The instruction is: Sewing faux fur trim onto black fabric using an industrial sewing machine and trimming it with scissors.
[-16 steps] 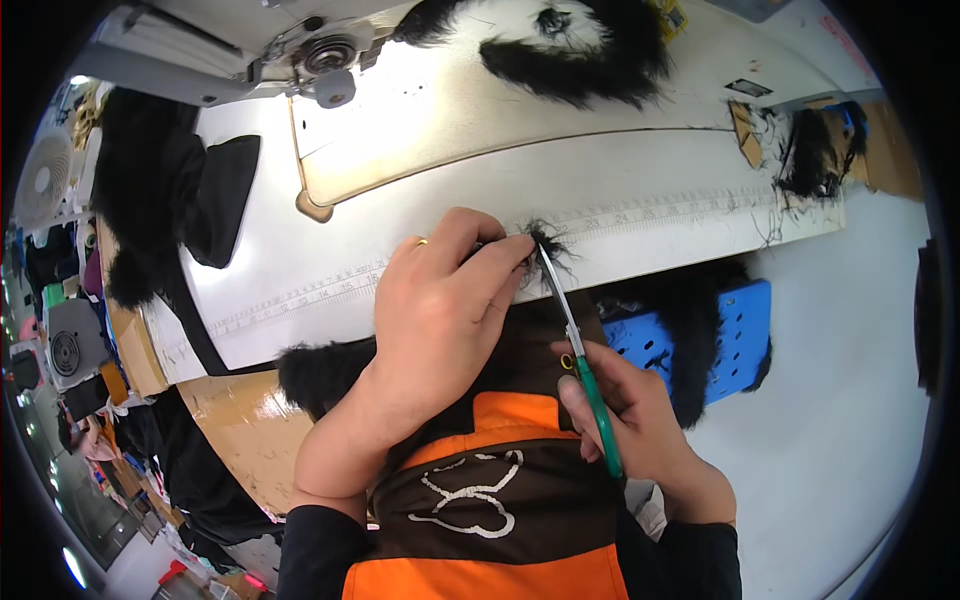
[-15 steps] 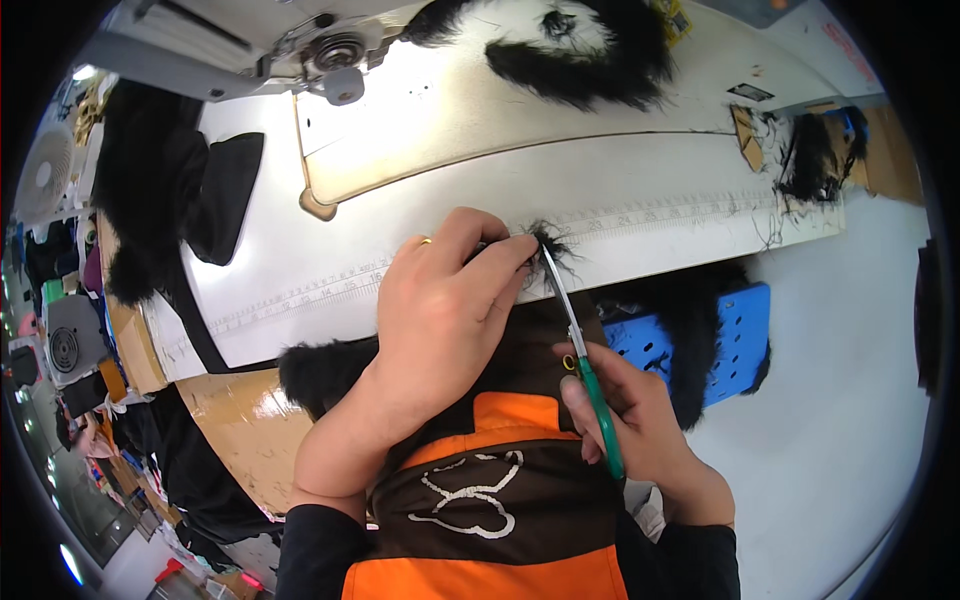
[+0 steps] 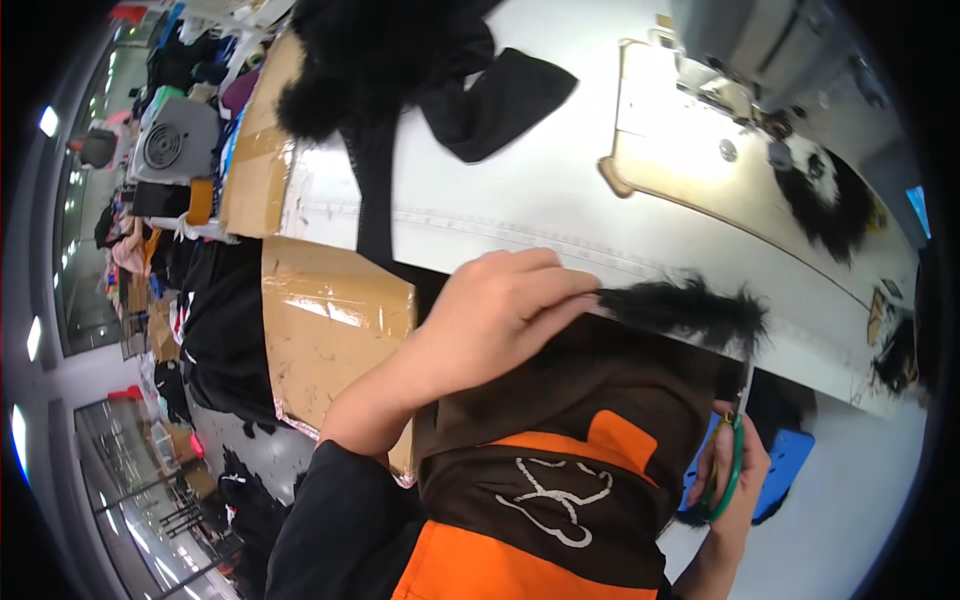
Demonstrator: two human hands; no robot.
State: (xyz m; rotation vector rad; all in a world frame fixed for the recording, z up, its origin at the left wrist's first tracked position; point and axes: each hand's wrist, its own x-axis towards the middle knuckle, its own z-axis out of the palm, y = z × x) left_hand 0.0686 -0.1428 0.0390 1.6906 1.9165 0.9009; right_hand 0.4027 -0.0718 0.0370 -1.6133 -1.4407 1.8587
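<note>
My left hand (image 3: 490, 320) pinches one end of a black fur strip (image 3: 690, 312) between thumb and fingers. The strip stretches to the right over the front edge of the white sewing table (image 3: 500, 215), its shaggy end slightly blurred. Lower down on the right, my right hand (image 3: 752, 478) grips green-handled scissors (image 3: 738, 465), fingers through the loops. Their blades point up toward the table edge, near the free end of the fur but not seen cutting it.
A sewing machine (image 3: 750, 50) stands at the back right, with a black fur piece (image 3: 835, 205) beside it. Black fabric (image 3: 500, 105) and fur (image 3: 375, 60) lie at the back left. Cardboard (image 3: 335, 330) lies by my left arm, a blue perforated board (image 3: 785, 470) by my right.
My view has swung left. My left hand now holds the fur strip stretched out sideways, and the scissors have drawn back from the fur beside my left fingers, down to the right.
</note>
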